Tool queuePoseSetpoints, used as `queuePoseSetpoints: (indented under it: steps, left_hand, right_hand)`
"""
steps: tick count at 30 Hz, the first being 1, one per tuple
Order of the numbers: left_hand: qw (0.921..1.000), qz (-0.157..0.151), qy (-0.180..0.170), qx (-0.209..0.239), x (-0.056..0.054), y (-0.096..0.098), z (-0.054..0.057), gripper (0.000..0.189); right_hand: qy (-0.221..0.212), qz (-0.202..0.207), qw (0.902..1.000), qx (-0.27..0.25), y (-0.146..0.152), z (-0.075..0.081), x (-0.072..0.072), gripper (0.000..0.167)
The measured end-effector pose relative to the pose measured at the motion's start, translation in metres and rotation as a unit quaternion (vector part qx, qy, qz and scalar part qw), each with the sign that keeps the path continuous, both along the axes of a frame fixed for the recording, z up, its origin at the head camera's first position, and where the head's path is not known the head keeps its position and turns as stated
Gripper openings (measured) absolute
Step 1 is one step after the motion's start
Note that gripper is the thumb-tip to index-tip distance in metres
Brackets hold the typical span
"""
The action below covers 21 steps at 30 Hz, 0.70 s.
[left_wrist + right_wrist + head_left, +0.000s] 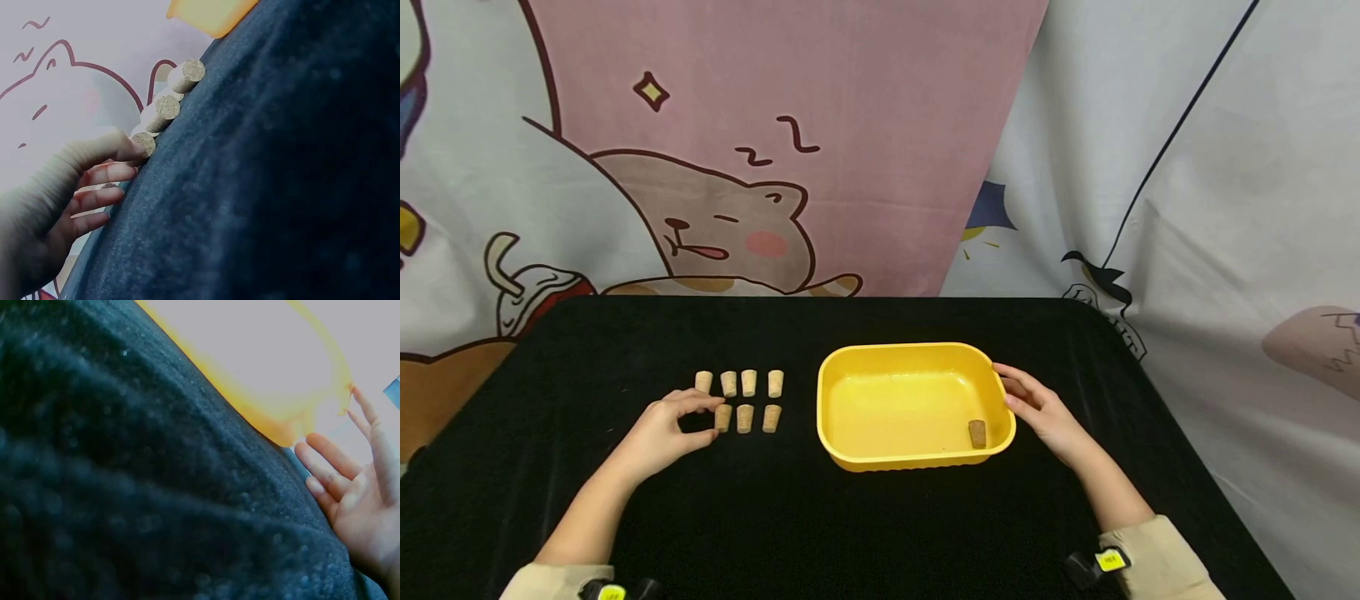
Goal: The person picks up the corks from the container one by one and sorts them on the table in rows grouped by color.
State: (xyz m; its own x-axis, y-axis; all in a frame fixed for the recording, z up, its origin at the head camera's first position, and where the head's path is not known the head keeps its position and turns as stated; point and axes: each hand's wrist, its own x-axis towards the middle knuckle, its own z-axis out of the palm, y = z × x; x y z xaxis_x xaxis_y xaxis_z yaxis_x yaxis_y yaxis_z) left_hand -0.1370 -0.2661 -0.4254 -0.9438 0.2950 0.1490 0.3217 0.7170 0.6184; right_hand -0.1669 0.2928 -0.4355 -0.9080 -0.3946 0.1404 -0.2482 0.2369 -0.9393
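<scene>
My left hand (658, 433) is at the left end of the front row of cork stoppers, its thumb and forefinger about the leftmost cork stopper (723, 418). In the left wrist view the thumb lies against that stopper's side (146, 144). Two more stoppers stand beside it in the front row, and several, such as this pale stopper (748, 382), form the row behind. My right hand (1045, 417) touches the right end of a yellow tray (880, 461), fingers fairly straight. One cork stopper (977, 434) lies inside the tray's right front corner.
A black cloth (865, 533) covers the table. Behind it hangs a curtain (887, 167) printed with a sleeping cartoon animal. The tray stands to the right of the stopper rows, with a strip of cloth between them.
</scene>
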Motion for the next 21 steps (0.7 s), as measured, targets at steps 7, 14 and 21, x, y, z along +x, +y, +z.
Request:
queuePoseSetpoints:
  steps: [7, 14, 21]
  left_hand:
    - [0.9998, -0.008, 0.016, -0.005, 0.000, 0.000, 0.007, 0.046]
    - [0.9972, -0.008, 0.056, 0.049, 0.004, 0.015, 0.028, 0.042]
    - [0.9930, -0.045, 0.085, 0.068, 0.012, 0.053, 0.057, 0.042]
  right_hand:
    - [0.002, 0.001, 1.0000, -0.003, 0.001, 0.000, 0.000, 0.047]
    - [0.002, -0.002, 1.0000, -0.002, -0.001, 0.000, 0.000, 0.046]
    - [-0.002, -0.008, 1.0000, 0.001, -0.001, 0.000, 0.001, 0.047]
